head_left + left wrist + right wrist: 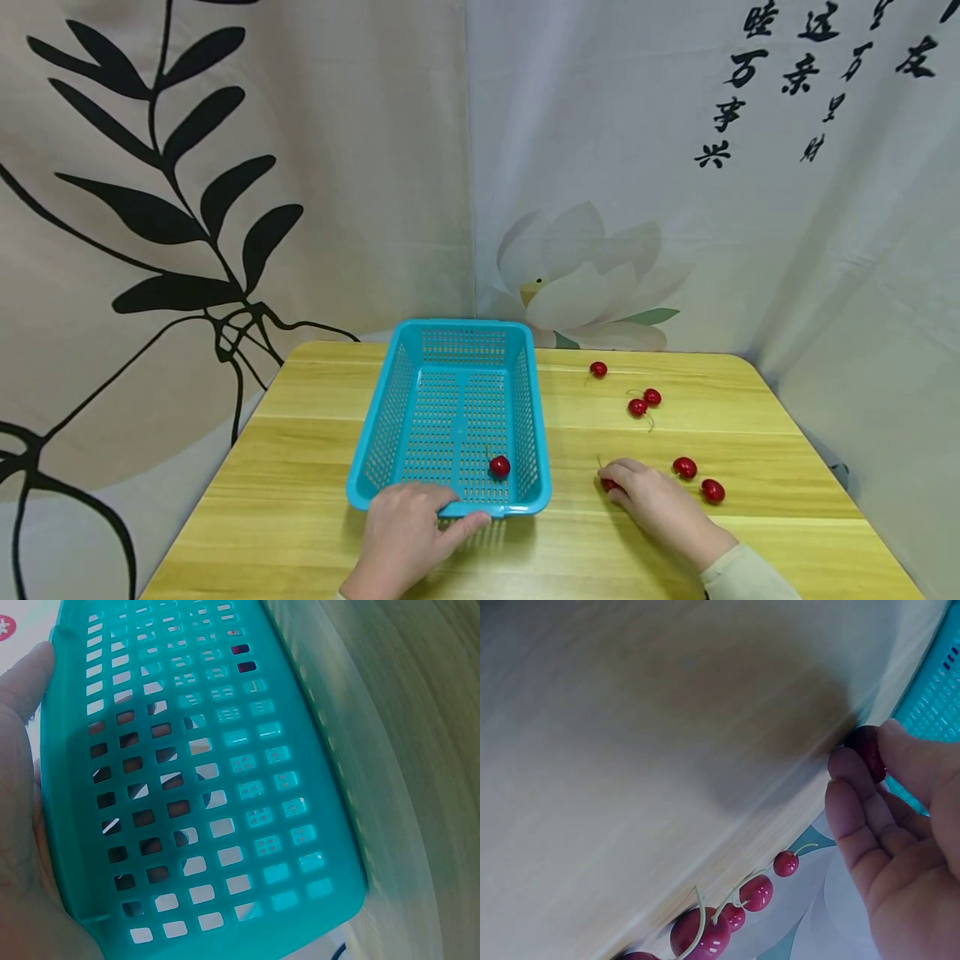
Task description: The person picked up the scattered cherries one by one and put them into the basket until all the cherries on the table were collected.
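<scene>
My left hand (pixel 408 533) grips the near rim of a blue plastic basket (pixel 543 442), fingers over the edge and thumb along the outside. In the left wrist view the perforated basket wall (pixel 225 881) fills much of the picture beside that hand. One red cherry (pixel 499 467) with a stem lies inside the basket, near its front right corner. To the right of the basket, my right hand (pixel 663 508) pinches another cherry (pixel 870 748) between thumb and fingers, low at the tabletop. Fingers partly hide this cherry in the head view.
Two cherries, one of them a near cherry (pixel 712 491), lie right of my right hand. Farther back are a pair of cherries (pixel 637 407) and a single cherry (pixel 597 369). All rest on a wooden table (pixel 285 500) in front of a printed curtain (pixel 375 167).
</scene>
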The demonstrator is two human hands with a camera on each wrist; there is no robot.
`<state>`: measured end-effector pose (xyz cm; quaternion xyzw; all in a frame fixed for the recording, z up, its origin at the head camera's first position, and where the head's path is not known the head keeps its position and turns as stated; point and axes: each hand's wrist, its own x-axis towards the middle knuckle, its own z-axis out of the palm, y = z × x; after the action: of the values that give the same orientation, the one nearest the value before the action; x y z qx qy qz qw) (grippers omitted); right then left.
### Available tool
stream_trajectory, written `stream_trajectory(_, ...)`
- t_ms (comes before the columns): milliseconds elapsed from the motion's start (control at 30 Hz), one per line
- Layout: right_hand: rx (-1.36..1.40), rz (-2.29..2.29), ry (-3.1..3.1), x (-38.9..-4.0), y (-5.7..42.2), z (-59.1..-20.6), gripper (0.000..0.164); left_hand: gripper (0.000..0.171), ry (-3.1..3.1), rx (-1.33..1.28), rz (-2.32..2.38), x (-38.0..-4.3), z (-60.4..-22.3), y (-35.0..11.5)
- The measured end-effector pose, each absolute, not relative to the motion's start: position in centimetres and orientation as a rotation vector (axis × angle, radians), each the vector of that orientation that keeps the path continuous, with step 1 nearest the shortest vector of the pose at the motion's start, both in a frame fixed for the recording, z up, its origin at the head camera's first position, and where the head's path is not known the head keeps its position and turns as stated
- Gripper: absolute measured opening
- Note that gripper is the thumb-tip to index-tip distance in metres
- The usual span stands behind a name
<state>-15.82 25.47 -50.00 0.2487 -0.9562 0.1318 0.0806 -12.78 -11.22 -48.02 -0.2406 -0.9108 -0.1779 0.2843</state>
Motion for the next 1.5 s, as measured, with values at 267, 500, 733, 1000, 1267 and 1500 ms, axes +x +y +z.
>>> stream_trajectory(267, 0.769, 0.372, -2.83, -15.8, 25.4, -49.9, 0.026, 0.047, -2.417, -0.649, -0.483, -12.8, -48.1, -11.2)
stream_trajectory(500, 0.761, 0.333, -2.835, -15.8, 25.4, -49.9, 0.029, 0.046, -2.398, -0.653, -0.483, -12.8, -48.0, -11.2)
stream_trajectory(733, 0.77, 0.321, -2.858, -15.8, 25.5, -49.7, 0.031, 0.046, -2.41, -0.649, -0.481, -12.8, -47.9, -11.2)
stream_trajectory(1000, 0.796, 0.305, -2.85, -15.8, 25.6, -49.8, 0.032, 0.046, -2.416, -0.641, -0.474, -12.7, -47.9, -11.2)
stream_trajectory(1267, 0.748, 0.341, -2.897, -15.8, 25.6, -49.2, 0.032, 0.046, -2.433, -0.633, -0.48, -12.7, -48.0, -11.2)
stream_trajectory(1500, 0.711, 0.387, -2.85, -16.2, 25.1, -47.7, 0.035, 0.045, -2.411, -0.641, -0.485, -12.8, -48.1, -11.2)
